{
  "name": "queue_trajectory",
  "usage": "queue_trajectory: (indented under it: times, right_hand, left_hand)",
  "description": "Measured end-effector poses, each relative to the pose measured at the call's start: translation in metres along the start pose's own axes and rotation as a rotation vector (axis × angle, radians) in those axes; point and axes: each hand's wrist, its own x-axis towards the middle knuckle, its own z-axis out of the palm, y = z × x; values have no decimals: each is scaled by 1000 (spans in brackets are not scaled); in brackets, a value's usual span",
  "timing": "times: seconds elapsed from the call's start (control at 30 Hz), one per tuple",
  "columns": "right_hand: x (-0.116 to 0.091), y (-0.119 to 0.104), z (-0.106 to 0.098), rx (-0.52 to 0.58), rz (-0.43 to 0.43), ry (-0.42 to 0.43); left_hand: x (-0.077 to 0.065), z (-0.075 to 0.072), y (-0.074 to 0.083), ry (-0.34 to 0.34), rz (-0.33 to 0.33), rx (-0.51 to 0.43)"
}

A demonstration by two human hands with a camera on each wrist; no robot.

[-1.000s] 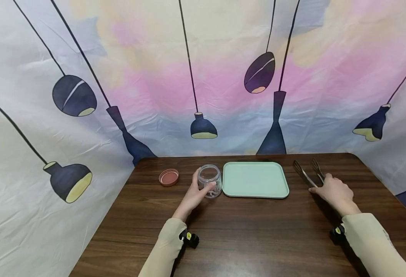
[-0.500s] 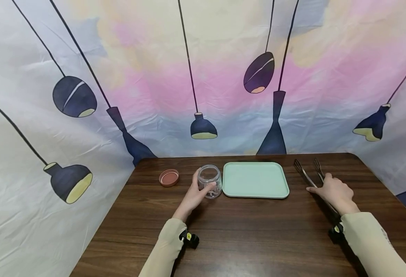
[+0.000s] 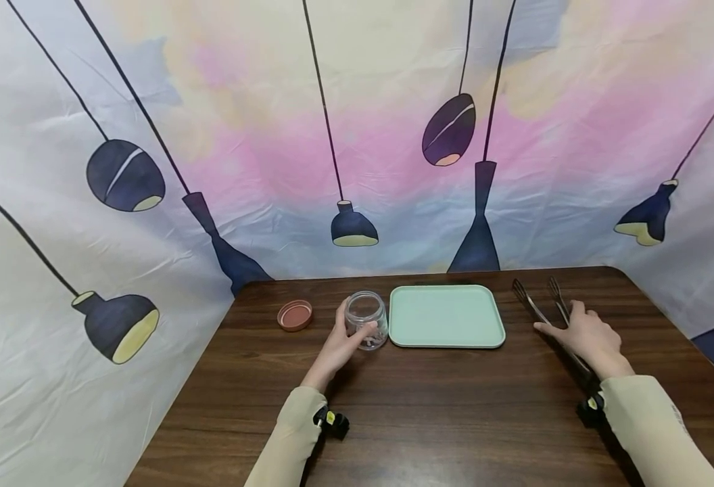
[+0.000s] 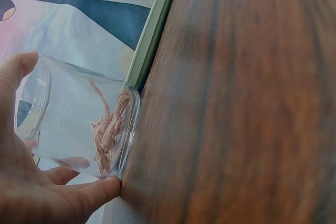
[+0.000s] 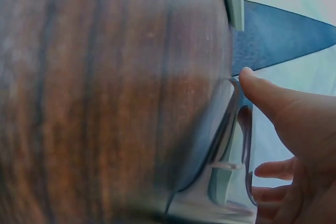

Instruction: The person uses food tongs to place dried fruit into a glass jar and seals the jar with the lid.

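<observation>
A clear glass jar (image 3: 366, 319) stands open on the wooden table, with a few pinkish strips (image 4: 107, 129) at its bottom. My left hand (image 3: 343, 338) grips the jar from the near left, thumb (image 4: 16, 72) by its rim. In the left wrist view the jar (image 4: 79, 119) stands just left of the tray's edge. Metal tongs (image 3: 536, 308) lie at the right, tips pointing away. My right hand (image 3: 579, 335) lies over their arms. The right wrist view shows its thumb (image 5: 262, 95) on the tongs (image 5: 226, 145) and its fingers curled on the other side.
A mint green tray (image 3: 446, 316) sits between the jar and the tongs. A reddish-brown lid (image 3: 295, 314) lies left of the jar. The table (image 3: 442, 406) is backed by a cloth printed with lamps (image 3: 354, 226).
My right hand has settled further over the tongs, and their handle end now shows behind it. The left hand and jar have stayed put. The view shifted slightly.
</observation>
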Motion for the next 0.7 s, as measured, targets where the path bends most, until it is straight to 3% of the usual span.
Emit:
queue_trajectory:
  times: [0.23,0.5,0.7]
  right_hand:
    - [-3,-2,-2,65,-26,8]
    - [2,-30,7,161,-184,296]
    - [5,-53,10,238,-226,332]
  left_hand:
    - [-2,2,2,22,4,0]
    - [16,1,-28,18,2,10]
    - [18,2,-35,26,40,29]
